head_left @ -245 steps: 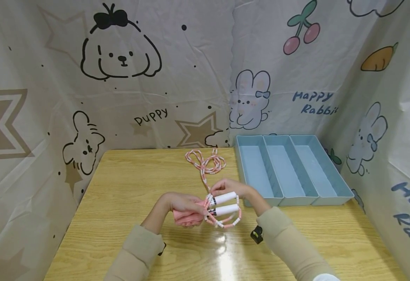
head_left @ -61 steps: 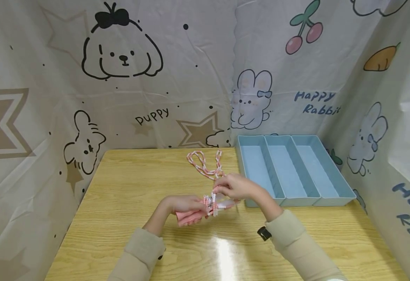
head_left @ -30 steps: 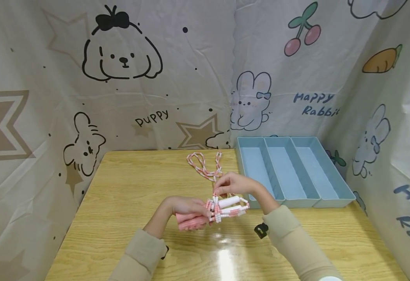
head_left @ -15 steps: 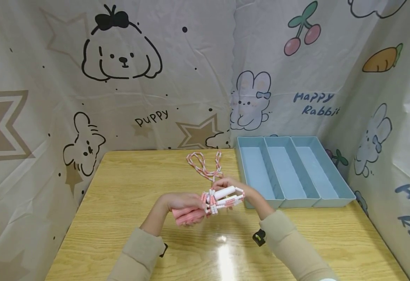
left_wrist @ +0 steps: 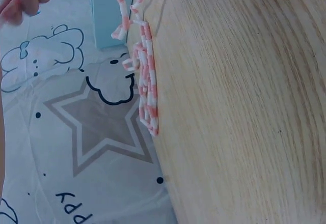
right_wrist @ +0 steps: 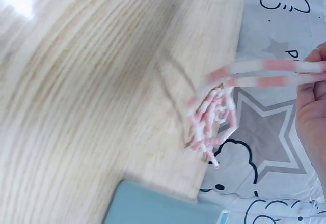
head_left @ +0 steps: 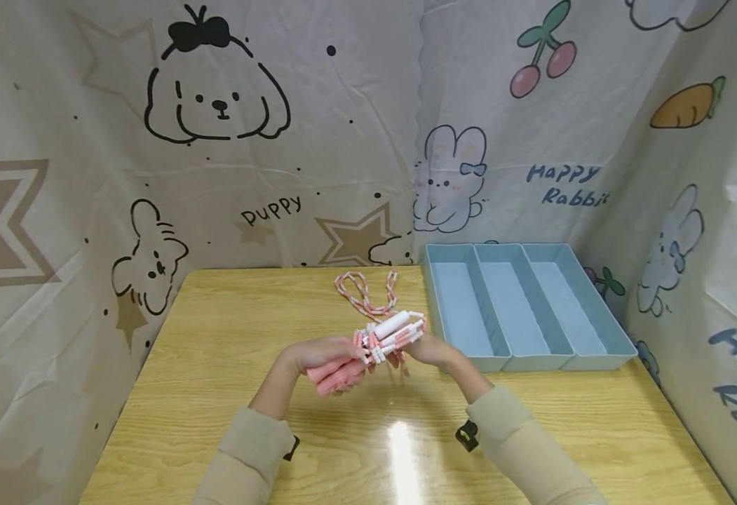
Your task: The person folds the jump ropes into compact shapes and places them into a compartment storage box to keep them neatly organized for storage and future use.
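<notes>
A pink-and-white beaded jump rope (head_left: 382, 345) lies between both hands, its two handles side by side. My left hand (head_left: 327, 353) grips the pink grips (head_left: 336, 375); their white ends (head_left: 393, 323) point right. Several turns of beads cross the handles, and a loop reaches past the white ends. My right hand (head_left: 429, 348) is at that end, partly hidden behind the beads. In the right wrist view, fingers (right_wrist: 310, 96) pinch two rope strands (right_wrist: 275, 71). The rope's loose length (left_wrist: 148, 76) is piled near the table's far edge.
A light blue tray (head_left: 535, 362) with three long compartments stands at the table's right rear. The wooden table (head_left: 217, 421) meets a printed cloth backdrop (head_left: 318, 91) behind and at the sides.
Beaded turns have been added around the handles since the oldest frame, and less rope lies loose. In the last half second, the bundle tipped upward and the right hand moved lower behind it.
</notes>
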The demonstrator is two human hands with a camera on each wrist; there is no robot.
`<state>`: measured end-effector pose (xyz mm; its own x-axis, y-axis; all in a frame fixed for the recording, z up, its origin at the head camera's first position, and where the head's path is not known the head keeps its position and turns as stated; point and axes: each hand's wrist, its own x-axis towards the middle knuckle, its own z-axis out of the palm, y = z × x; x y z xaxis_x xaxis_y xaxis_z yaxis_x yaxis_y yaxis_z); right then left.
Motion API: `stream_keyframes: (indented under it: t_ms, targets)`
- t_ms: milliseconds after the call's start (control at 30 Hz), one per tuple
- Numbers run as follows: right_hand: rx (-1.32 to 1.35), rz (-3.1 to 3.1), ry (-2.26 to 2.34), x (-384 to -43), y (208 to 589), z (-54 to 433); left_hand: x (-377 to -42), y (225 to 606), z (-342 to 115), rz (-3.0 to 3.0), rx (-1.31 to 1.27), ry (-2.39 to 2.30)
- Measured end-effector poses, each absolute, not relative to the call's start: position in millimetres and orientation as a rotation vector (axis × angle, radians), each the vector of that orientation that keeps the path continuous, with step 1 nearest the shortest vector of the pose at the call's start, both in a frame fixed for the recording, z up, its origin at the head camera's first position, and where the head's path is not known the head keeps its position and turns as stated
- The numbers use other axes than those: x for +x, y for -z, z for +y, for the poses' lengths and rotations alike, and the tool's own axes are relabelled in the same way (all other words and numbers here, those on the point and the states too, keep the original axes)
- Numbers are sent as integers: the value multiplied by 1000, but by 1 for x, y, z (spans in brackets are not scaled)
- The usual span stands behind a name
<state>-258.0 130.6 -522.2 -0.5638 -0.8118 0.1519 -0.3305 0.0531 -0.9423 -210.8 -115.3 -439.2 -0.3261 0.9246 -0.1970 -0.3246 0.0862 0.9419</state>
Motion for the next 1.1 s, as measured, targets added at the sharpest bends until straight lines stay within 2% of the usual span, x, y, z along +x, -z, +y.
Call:
stream_keyframes:
  t_ms: [167,400,800,1100]
  targets:
    - [-1081,1937,1472,-233,484,122,-212,430,-120,1238,682,-1586]
    - [-946,2010,1465,-229,482,118,-215,432,-122,1321,655,-1675]
    - [-914,1967,1515,-226,480,118,-226,460,-123,1444,572,-1748]
    - [-878,1965,1490,-225,477,122,-228,462,-123,1532,492,-1776]
